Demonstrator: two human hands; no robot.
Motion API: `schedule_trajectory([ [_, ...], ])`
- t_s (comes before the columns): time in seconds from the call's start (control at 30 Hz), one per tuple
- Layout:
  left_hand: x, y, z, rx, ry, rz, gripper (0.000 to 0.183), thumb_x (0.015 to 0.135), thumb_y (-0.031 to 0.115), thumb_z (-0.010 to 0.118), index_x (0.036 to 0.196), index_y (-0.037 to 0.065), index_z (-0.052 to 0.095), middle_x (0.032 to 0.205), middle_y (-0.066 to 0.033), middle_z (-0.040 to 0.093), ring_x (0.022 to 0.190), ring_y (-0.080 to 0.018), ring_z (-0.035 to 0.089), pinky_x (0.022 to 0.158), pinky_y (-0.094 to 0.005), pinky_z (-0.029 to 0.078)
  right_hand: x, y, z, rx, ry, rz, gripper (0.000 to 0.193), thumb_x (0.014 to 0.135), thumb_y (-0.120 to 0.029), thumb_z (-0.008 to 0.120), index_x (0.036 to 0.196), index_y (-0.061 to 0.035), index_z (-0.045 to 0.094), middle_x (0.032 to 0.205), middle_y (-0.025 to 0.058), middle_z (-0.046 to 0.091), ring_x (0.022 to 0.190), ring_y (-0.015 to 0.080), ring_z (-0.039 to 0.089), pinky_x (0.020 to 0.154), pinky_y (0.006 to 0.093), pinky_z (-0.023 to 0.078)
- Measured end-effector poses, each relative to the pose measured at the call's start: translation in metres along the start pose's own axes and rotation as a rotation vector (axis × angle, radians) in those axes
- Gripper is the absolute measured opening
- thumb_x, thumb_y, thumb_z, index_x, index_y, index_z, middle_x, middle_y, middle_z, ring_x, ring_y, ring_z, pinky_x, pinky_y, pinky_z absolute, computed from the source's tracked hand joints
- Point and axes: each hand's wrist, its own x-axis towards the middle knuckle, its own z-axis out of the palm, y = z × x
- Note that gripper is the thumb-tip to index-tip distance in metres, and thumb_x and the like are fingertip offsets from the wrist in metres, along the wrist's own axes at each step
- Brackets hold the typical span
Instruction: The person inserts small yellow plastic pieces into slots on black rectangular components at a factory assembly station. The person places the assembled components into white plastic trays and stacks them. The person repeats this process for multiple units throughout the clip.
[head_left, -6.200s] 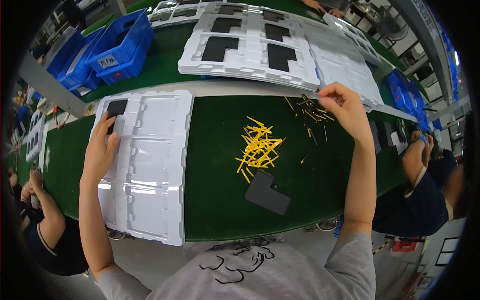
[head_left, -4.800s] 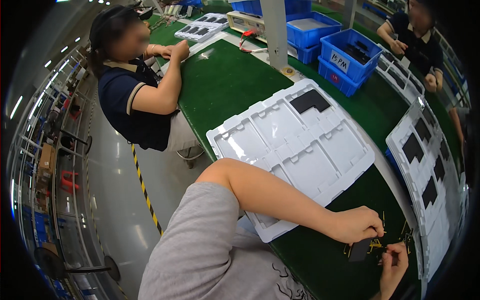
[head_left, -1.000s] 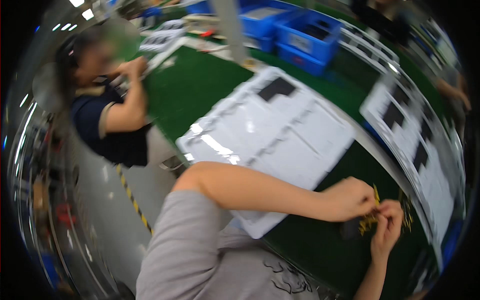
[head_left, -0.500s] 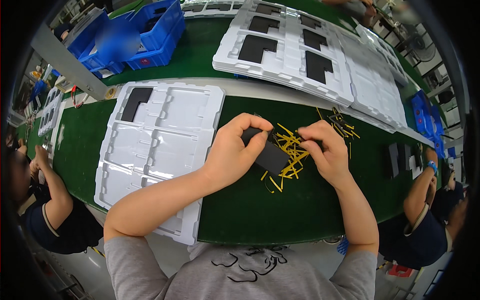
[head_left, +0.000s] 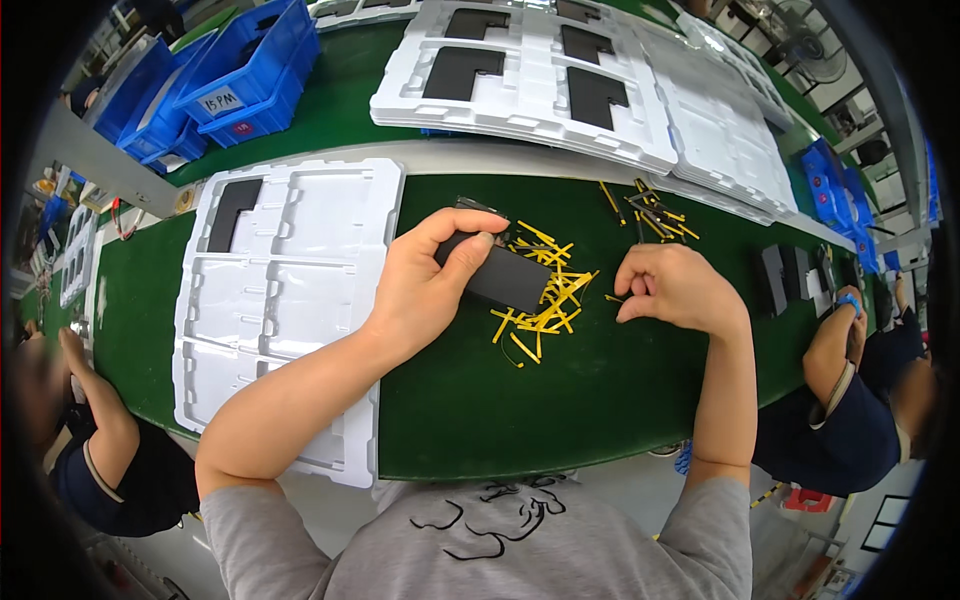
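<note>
My left hand (head_left: 425,275) grips a flat black L-shaped battery (head_left: 508,278) by its upper left end, thumb on top and fingers curled over the far edge. The battery is tilted above the green table. Beside and partly under it lies a loose heap of thin yellow strips (head_left: 568,290). To the right of the heap, my right hand (head_left: 670,285) is closed in a pinch on a small dark strip with a yellow tip (head_left: 613,298). A white moulded tray (head_left: 315,290) on my left holds one similar black battery (head_left: 235,215) in its far left compartment.
Stacked white trays (head_left: 640,135) with several black batteries stand at the back. A second pile of black and yellow strips (head_left: 660,215) lies before them. Blue bins (head_left: 245,75) stand far left. Dark blocks (head_left: 785,275) lie at right, near another person's arm (head_left: 835,340). Another person sits left.
My right hand has moved right, away from the battery and the heap, with a small strip pinched in it. My left hand still holds the battery. The whole view has shifted slightly.
</note>
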Motion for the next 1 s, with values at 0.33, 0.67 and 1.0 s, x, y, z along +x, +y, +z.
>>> schedule_trajectory([
  [0.33,0.007,-0.016,0.007,0.092,-0.077,0.36,0.018,0.081,0.006,0.065,0.099,0.002,0.068,0.093,-0.0144,0.066,0.089,-0.0277,0.064,0.079,-0.0343,0.051,-0.008,-0.009,0.012,0.169,0.175,0.101,0.009,0.089,-0.001,0.049,0.08,-0.0004,0.053,0.062,0.0093,0.049,0.06,0.016,0.052,0.053,0.0286,0.041],
  [0.67,-0.01,-0.017,0.003,-0.037,-0.117,0.262,0.012,0.082,0.004,0.062,0.092,0.001,0.068,0.091,-0.0112,0.063,0.085,-0.0244,0.061,0.076,-0.0334,0.048,0.006,-0.003,0.014,-0.003,0.203,-0.074,0.003,0.086,0.003,0.053,0.085,0.0004,0.051,0.078,0.0087,0.051,0.068,0.0167,0.049,0.06,0.0286,0.04],
  [1.0,-0.006,-0.018,0.004,-0.051,-0.144,0.233,0.011,0.082,0.003,0.061,0.09,0.0,0.068,0.091,-0.0122,0.064,0.086,-0.0251,0.062,0.077,-0.0339,0.049,0.008,-0.007,0.003,-0.128,-0.007,-0.319,0.01,0.083,-0.002,0.06,0.091,-0.0025,0.054,0.083,0.0076,0.053,0.072,0.0202,0.049,0.066,0.0308,0.042],
])
